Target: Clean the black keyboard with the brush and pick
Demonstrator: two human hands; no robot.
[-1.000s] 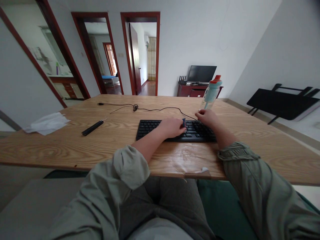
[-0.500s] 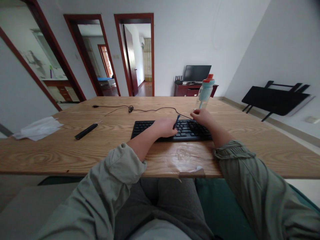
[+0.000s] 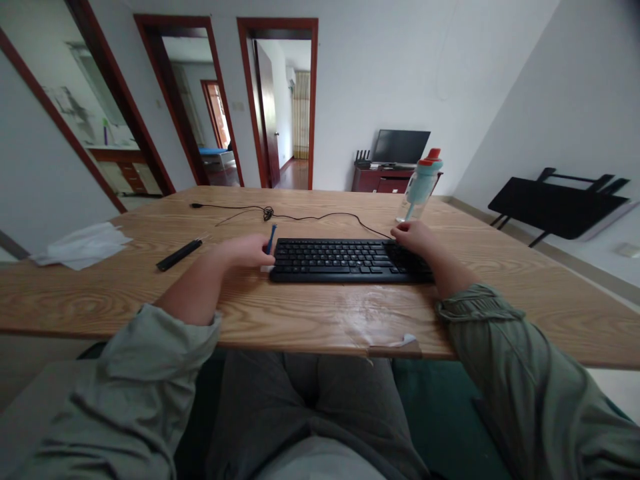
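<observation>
- keyboard on the desk, left hand at its left end, fingers clenching a blue tool!
- right hand at its right; grip, can't tell
- looks like tool work; next move wants it steady

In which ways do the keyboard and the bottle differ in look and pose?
The keyboard is black, while the bottle is pale blue, clear and red. The keyboard lies flat; the bottle stands. Both are on the wooden table.
</observation>
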